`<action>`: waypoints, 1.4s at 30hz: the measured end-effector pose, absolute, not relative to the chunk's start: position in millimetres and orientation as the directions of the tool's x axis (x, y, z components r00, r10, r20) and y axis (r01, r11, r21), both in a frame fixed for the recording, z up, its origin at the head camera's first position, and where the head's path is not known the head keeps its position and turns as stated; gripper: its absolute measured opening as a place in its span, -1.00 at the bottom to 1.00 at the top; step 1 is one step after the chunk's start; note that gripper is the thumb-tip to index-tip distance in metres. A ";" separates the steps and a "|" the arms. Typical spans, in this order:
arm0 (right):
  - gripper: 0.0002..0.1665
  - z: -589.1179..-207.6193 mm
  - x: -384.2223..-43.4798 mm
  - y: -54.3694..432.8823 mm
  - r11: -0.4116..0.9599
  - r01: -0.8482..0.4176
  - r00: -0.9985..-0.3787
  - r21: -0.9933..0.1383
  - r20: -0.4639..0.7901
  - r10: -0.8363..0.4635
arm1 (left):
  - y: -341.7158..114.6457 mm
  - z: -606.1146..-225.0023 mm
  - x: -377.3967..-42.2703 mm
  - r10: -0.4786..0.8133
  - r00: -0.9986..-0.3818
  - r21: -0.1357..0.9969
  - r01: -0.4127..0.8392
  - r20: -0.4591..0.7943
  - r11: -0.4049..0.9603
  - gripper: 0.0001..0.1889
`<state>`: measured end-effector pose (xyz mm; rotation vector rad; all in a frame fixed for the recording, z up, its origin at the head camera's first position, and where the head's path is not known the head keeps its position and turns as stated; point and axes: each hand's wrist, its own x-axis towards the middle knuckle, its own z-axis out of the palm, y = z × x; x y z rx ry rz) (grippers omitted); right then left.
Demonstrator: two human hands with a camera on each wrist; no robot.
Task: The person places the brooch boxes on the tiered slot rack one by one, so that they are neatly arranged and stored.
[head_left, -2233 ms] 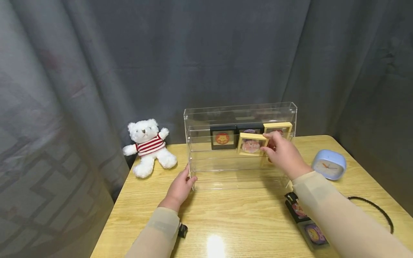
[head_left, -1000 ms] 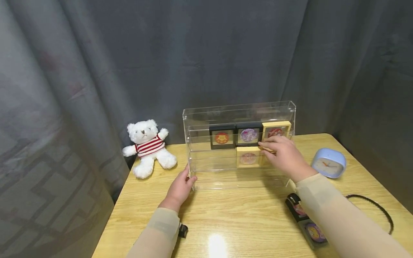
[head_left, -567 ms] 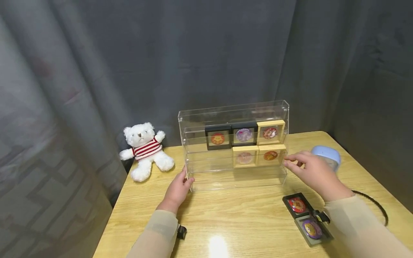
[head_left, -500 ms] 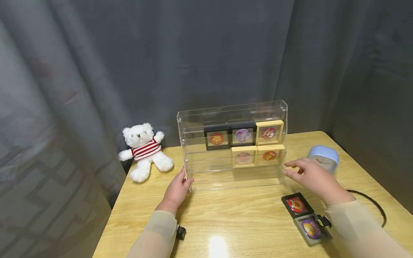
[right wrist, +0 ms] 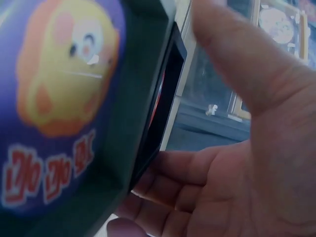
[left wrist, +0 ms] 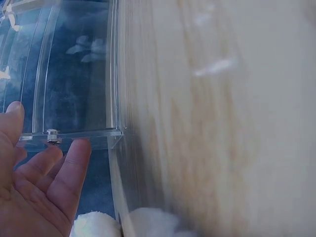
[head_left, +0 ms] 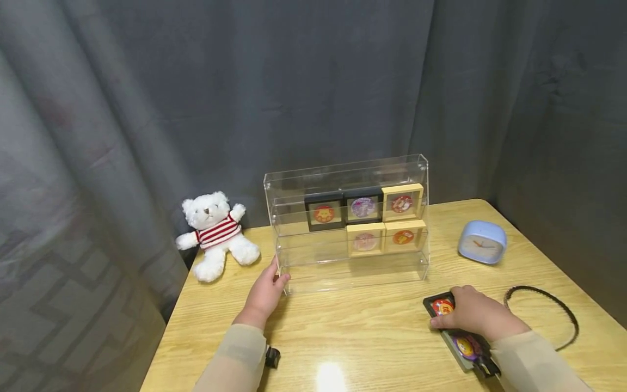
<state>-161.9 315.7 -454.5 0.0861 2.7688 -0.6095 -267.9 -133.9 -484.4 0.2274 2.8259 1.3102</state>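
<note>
My left hand [head_left: 263, 296] holds the lower left side of a clear acrylic display rack [head_left: 313, 275], thumb in front and fingers behind; the left wrist view shows the fingertips at its side panel [left wrist: 84, 134]. On the right, my right hand [head_left: 477, 311] grips a small black display frame [head_left: 431, 306] with a red round badge, lying on the table. Part of that frame is under the hand. Against it lies a grey-green frame [head_left: 458, 351] with a purple and yellow badge, large in the right wrist view.
The rack bears black frames [head_left: 325, 227] and yellow frames [head_left: 366, 252] with round badges. A white teddy bear [head_left: 219, 234] sits left of it. To the right are a blue alarm clock [head_left: 482, 239] and a black hoop-like band [head_left: 563, 310]. A dark curtain hangs behind the wooden table [head_left: 372, 337].
My right hand set a yellow frame on the rack's second row, let go, and moved down right to the black frame. The left hand has stayed on the rack.
</note>
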 end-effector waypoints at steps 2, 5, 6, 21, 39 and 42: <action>0.14 -454.3 -161.9 314.0 0.914 0.125 -0.953 -0.385 -0.304 0.002 | -134.5 -484.6 -268.0 0.139 -0.989 0.760 0.125 0.047 0.638 -0.27; 0.14 -455.3 -161.8 312.4 0.925 0.110 -0.953 -0.363 -0.302 -0.005 | -134.9 -484.9 -267.7 0.133 -0.990 0.760 0.121 0.046 0.639 -0.27; 0.15 -455.3 -162.0 311.9 0.927 0.104 -0.954 -0.360 -0.298 -0.009 | -135.0 -485.3 -267.7 0.133 -0.990 0.758 0.123 0.049 0.640 -0.27; 0.10 -428.7 -165.3 306.2 0.835 -0.100 -0.991 -0.542 -0.020 -0.131 | -133.6 -481.2 -268.0 0.136 -0.990 0.765 0.106 0.025 0.636 -0.27; 0.01 -404.9 -189.6 296.6 0.671 -0.280 -0.957 -0.687 0.258 -0.135 | -135.4 -481.8 -268.0 0.145 -0.989 0.771 0.113 0.028 0.627 -0.27; 0.02 -401.9 -192.1 298.3 0.643 -0.268 -0.962 -0.718 0.241 -0.131 | -135.7 -481.3 -268.5 0.142 -0.989 0.768 0.113 0.029 0.631 -0.27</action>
